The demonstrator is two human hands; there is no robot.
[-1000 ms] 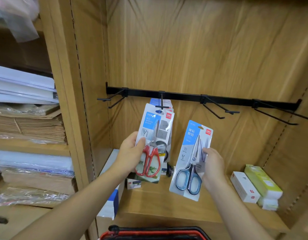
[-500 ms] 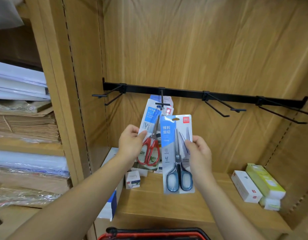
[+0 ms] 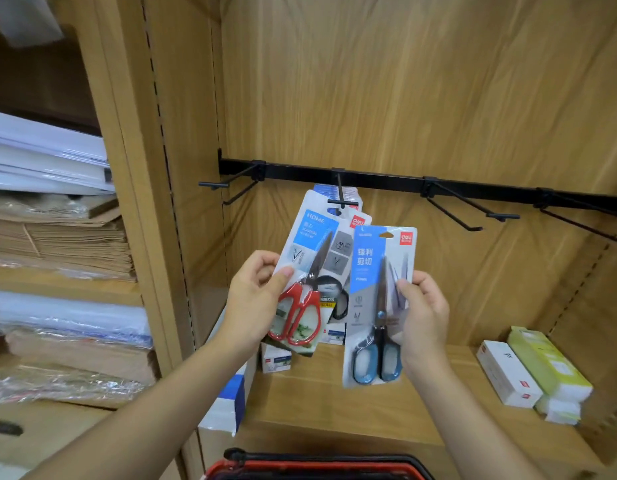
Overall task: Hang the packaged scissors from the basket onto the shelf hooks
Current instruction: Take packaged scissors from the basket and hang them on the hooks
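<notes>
My left hand (image 3: 255,296) pinches the edge of a pack of red-handled scissors (image 3: 301,282), whose top sits at the tip of the middle hook (image 3: 341,197). More packs (image 3: 336,192) hang behind it on that hook. My right hand (image 3: 423,317) grips a pack of blue-handled scissors (image 3: 378,306) upright, just right of the red pack and below the black hook rail (image 3: 379,178). The rim of the red and black basket (image 3: 317,464) shows at the bottom edge.
Bare hooks stick out at the left (image 3: 227,188), at the right (image 3: 473,213) and at the far right (image 3: 584,223). Small boxes (image 3: 532,372) lie on the wooden shelf (image 3: 334,403) at right, another box (image 3: 275,362) under the packs. Paper stacks (image 3: 50,237) fill the left bay.
My right hand brought the blue-handled pack left and up, turning it upright beside the red pack. My left hand kept hold of the red pack near the middle hook.
</notes>
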